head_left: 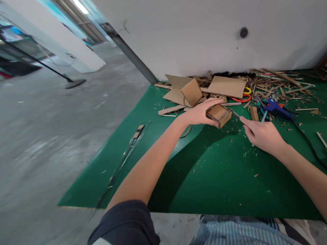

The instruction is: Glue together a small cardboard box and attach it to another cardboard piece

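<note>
A small open cardboard box [224, 119] is gripped by my left hand [198, 113], its fingers along the far side and the thumb at the near side. My right hand [265, 135] is closed around a slim knife-like tool [235, 114] whose exact kind I cannot make out. The tool's thin dark end reaches to the box's right upper corner; whether it touches is unclear. Just behind my right hand lies a blue glue gun [277, 108]. A small cardboard piece [254, 113] stands between the box and the glue gun.
Cardboard sheets [227, 86] and a heap of scraps [270, 85] lie along the wall. Scissors with red and yellow handles [241, 99] stick out from under a sheet. Thin clear strips [127, 149] lie on the left of the green table [217, 183]. The glue gun's black cord [308, 141] runs right.
</note>
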Motion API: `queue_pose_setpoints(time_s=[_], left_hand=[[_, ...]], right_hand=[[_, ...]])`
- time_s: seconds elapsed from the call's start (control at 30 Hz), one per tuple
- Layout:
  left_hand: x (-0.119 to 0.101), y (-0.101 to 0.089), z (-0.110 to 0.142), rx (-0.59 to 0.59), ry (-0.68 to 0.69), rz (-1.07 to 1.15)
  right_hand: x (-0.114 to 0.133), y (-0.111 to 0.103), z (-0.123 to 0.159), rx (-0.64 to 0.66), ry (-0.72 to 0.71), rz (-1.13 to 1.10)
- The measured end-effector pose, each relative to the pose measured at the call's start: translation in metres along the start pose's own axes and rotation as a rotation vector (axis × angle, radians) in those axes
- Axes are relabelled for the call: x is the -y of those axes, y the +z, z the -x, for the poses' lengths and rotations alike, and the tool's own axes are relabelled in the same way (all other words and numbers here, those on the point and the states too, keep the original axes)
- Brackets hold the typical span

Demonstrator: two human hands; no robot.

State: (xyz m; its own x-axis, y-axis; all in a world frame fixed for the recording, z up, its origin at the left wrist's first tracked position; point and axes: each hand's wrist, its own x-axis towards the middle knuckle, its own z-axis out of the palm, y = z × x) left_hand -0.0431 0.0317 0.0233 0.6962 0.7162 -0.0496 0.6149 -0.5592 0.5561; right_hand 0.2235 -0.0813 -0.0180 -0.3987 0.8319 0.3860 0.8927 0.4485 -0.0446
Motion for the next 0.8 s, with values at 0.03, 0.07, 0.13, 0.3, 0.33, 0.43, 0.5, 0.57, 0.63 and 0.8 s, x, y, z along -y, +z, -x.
queue_pose_setpoints(time_s=[0.03, 0.07, 0.13, 0.3, 0.33, 0.43, 0.5, 0.57, 0.63, 0.8], left_hand=[[0.0, -0.001, -0.001, 0.005, 0.007, -0.019], [-0.001, -0.002, -0.002, 0.016, 0.008, -0.035], [-0.003, -0.005, -0.004, 0.04, 0.009, -0.07], [-0.015, -0.016, -0.009, 0.078, 0.067, -0.192], [-0.016, -0.017, -0.01, 0.09, 0.075, -0.212], [-0.017, -0.019, -0.012, 0.111, 0.066, -0.249], [-0.016, -0.019, -0.013, 0.108, 0.051, -0.255], [-0.014, -0.018, -0.014, 0.103, 0.055, -0.253], [-0.013, -0.018, -0.015, 0.102, 0.07, -0.251], [-0.014, -0.018, -0.014, 0.086, 0.096, -0.237]], right_hand=[[0.001, -0.001, -0.001, 0.014, 0.013, 0.011], [0.002, -0.001, -0.001, 0.03, 0.023, 0.022], [0.004, -0.003, -0.004, 0.06, 0.038, 0.046], [0.008, -0.01, -0.01, 0.117, 0.074, 0.066], [0.009, -0.012, -0.011, 0.129, 0.075, 0.063], [0.008, -0.015, -0.011, 0.156, 0.075, 0.061], [0.008, -0.017, -0.009, 0.163, 0.072, 0.067], [0.007, -0.018, -0.006, 0.161, 0.067, 0.075], [0.007, -0.018, -0.004, 0.154, 0.063, 0.083], [0.011, -0.013, -0.008, 0.118, 0.055, 0.086]])
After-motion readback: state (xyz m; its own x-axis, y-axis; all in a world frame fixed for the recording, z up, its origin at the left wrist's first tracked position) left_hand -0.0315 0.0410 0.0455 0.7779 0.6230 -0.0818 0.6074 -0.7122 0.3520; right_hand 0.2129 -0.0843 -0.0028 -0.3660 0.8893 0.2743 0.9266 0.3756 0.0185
